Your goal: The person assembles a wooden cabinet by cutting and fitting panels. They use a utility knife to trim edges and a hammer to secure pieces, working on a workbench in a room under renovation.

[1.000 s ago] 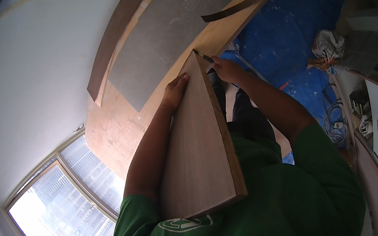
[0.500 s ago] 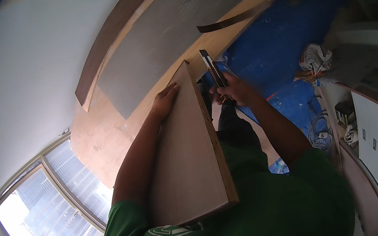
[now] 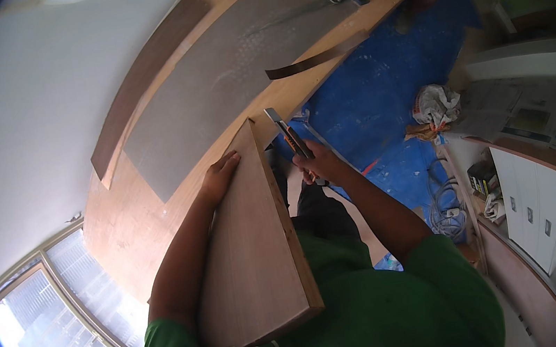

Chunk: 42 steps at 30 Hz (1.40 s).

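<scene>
Single head-worn fisheye view, looking steeply down from above the wearer's chest, close over a wood panel held against the body. Workbench stretching far left, blue tarp far right. Edges curved, corners dark.

Bright daylight from the overexposed window, soft shadows, heavy fisheye bending, dark vignetted rim.
</scene>
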Each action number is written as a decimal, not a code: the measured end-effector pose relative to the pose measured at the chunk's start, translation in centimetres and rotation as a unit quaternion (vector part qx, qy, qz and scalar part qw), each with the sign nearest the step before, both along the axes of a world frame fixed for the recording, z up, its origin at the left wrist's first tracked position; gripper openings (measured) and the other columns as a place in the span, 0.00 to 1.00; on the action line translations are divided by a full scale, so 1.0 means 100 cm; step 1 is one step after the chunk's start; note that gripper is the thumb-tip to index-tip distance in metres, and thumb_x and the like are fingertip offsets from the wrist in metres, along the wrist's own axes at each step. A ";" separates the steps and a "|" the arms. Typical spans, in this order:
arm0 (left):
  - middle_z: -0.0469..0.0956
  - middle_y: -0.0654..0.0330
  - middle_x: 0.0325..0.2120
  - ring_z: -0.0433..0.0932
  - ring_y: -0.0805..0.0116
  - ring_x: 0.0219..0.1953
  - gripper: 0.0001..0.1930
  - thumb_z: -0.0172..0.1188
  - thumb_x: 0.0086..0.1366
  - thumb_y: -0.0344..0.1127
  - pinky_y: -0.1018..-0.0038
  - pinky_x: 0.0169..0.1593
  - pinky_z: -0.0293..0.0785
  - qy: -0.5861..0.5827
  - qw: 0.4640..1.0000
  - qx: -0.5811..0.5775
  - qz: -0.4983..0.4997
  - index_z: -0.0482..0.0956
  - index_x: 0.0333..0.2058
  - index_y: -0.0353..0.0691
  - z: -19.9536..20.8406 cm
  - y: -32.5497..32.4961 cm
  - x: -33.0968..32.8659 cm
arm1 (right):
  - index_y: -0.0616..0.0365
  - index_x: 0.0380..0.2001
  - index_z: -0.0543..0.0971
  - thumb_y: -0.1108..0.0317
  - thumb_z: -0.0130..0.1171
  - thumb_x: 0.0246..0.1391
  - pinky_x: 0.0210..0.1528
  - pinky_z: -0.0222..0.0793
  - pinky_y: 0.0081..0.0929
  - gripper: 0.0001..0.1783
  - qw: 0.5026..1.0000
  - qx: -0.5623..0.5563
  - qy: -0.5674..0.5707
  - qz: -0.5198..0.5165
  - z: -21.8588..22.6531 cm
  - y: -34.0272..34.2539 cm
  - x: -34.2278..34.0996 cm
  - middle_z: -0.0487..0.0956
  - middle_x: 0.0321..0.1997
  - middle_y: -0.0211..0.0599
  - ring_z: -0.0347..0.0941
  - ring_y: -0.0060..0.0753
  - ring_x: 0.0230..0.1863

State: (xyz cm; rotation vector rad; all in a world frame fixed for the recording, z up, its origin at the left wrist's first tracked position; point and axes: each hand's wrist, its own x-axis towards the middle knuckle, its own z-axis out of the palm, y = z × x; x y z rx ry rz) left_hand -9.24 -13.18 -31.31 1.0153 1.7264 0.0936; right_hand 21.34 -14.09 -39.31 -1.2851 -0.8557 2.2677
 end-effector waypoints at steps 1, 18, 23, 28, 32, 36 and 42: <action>0.76 0.49 0.62 0.74 0.60 0.63 0.33 0.51 0.73 0.60 0.67 0.68 0.63 0.007 1.000 -0.011 0.002 0.72 0.67 0.44 0.002 0.000 0.000 | 0.57 0.59 0.71 0.66 0.57 0.68 0.22 0.70 0.26 0.19 1.000 0.007 -0.016 -0.013 -0.004 -0.001 -0.003 0.75 0.28 0.33 0.75 0.25 0.22; 0.68 0.49 0.69 0.64 0.58 0.71 0.35 0.48 0.75 0.59 0.67 0.73 0.54 -0.034 0.999 0.015 -0.031 0.66 0.70 0.42 0.006 0.010 0.017 | 0.52 0.66 0.71 0.54 0.48 0.73 0.50 0.73 0.50 0.24 0.935 0.275 -0.216 0.058 -0.065 0.010 -0.056 0.82 0.45 0.61 0.78 0.65 0.49; 0.68 0.49 0.69 0.64 0.59 0.71 0.34 0.48 0.76 0.58 0.69 0.73 0.53 -0.035 0.999 0.007 -0.027 0.67 0.70 0.40 0.011 0.011 0.021 | 0.53 0.64 0.72 0.54 0.48 0.72 0.52 0.74 0.51 0.24 0.918 0.320 -0.228 0.048 -0.077 0.014 -0.060 0.81 0.48 0.61 0.77 0.66 0.51; 0.69 0.50 0.68 0.65 0.60 0.70 0.34 0.48 0.76 0.58 0.69 0.72 0.55 -0.025 0.999 0.011 -0.033 0.67 0.70 0.40 0.008 0.011 0.020 | 0.54 0.64 0.73 0.54 0.48 0.72 0.54 0.74 0.50 0.24 0.926 0.301 -0.221 0.047 -0.069 0.016 -0.060 0.81 0.49 0.61 0.77 0.65 0.53; 0.70 0.50 0.67 0.66 0.61 0.69 0.33 0.48 0.76 0.57 0.70 0.72 0.56 -0.041 0.999 0.012 -0.020 0.67 0.70 0.40 0.005 0.011 0.019 | 0.51 0.67 0.70 0.51 0.45 0.74 0.59 0.72 0.46 0.26 0.934 0.261 -0.227 0.088 -0.064 0.020 -0.059 0.81 0.55 0.57 0.76 0.59 0.59; 0.71 0.49 0.67 0.67 0.58 0.69 0.36 0.49 0.74 0.61 0.68 0.72 0.57 -0.042 0.999 0.004 -0.014 0.67 0.70 0.42 0.006 0.012 0.019 | 0.51 0.66 0.71 0.54 0.47 0.72 0.56 0.73 0.52 0.24 0.925 0.281 -0.236 0.095 -0.059 0.024 -0.063 0.80 0.52 0.61 0.75 0.67 0.55; 0.72 0.49 0.66 0.69 0.56 0.68 0.36 0.50 0.73 0.63 0.66 0.71 0.59 -0.044 0.999 0.011 -0.024 0.69 0.69 0.43 0.010 0.013 0.016 | 0.48 0.70 0.66 0.54 0.45 0.74 0.27 0.75 0.36 0.26 0.971 0.074 -0.163 0.158 -0.050 0.036 -0.056 0.77 0.26 0.40 0.78 0.38 0.23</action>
